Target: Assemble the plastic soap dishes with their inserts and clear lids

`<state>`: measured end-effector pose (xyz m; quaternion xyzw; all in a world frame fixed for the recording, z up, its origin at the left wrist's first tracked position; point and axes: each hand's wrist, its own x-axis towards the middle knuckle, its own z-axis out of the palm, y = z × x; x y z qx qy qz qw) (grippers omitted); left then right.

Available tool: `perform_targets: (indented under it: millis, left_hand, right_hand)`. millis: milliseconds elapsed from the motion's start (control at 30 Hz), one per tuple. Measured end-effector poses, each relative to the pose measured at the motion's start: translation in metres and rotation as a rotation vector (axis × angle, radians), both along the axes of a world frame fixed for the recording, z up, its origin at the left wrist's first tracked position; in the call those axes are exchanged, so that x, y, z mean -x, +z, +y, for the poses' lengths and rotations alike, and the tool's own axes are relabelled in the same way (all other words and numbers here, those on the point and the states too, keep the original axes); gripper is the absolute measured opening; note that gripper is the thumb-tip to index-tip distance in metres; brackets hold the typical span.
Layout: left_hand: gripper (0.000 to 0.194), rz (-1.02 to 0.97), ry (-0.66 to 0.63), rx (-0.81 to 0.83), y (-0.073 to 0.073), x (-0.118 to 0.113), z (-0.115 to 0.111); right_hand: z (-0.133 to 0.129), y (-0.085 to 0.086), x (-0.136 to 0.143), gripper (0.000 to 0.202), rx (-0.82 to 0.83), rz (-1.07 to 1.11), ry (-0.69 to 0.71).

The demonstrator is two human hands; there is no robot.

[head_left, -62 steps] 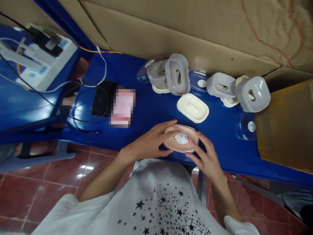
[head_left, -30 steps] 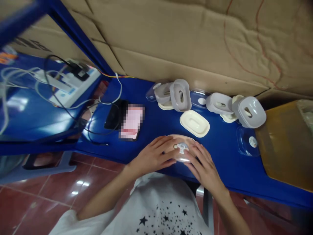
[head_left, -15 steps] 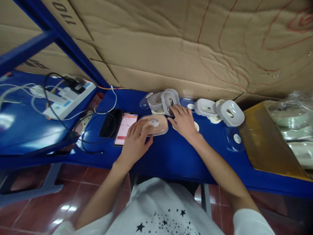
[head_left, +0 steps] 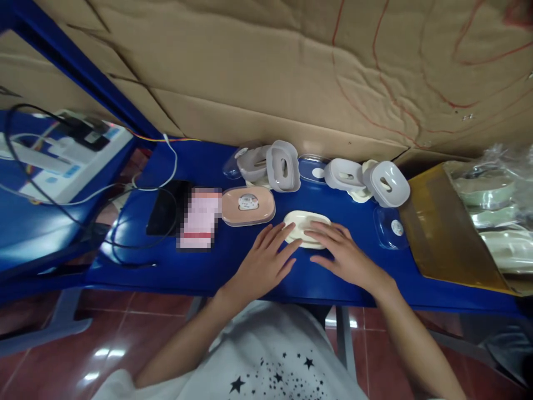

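A cream oval plastic piece (head_left: pixel 306 221) lies flat on the blue table in front of me. My left hand (head_left: pixel 266 264) reaches its left side, fingers spread, the fingertips at its edge. From the other side my right hand (head_left: pixel 343 253) touches it, fingers stretched over its right part. Left of it rests a pink oval dish (head_left: pixel 250 206) under a clear lid with a round label. Behind stand grey plastic trays with oval slots, one tilted up (head_left: pixel 283 166) and another (head_left: pixel 345 175) further right.
A phone (head_left: pixel 202 219) with a lit, blurred screen and a dark phone (head_left: pixel 164 208) lie at left, beside cables and a power strip (head_left: pixel 87 161). A cardboard box (head_left: pixel 441 228) of wrapped pale pieces stands at right, near a clear lid (head_left: pixel 391 229).
My left hand has left the pink dish and moved right to the cream piece. My right hand has drawn back from the grey tray down to the same piece.
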<state>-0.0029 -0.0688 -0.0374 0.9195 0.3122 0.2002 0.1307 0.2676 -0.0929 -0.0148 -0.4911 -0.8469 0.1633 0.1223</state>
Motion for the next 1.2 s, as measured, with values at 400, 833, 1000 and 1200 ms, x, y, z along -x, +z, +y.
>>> perform_targets:
  millis: [400, 833, 1000, 1200]
  left_hand:
    - [0.032, 0.076, 0.028, 0.031, -0.011, 0.023, -0.045]
    - [0.015, 0.03, -0.142, 0.031, -0.01, 0.032, -0.023]
    - [0.021, -0.006, -0.006, 0.015, -0.011, 0.033, -0.04]
    - [0.048, -0.042, 0.103, -0.081, -0.015, 0.011, -0.035]
  right_hand:
    - [0.129, -0.012, 0.066, 0.033, -0.034, 0.456, -0.368]
    - [-0.003, -0.028, -0.045, 0.052, 0.084, 0.595, -0.747]
    - [-0.006, -0.023, -0.043, 0.064, -0.03, 0.099, -0.261]
    - [-0.022, -0.019, -0.031, 0.035, -0.254, 0.168, -0.137]
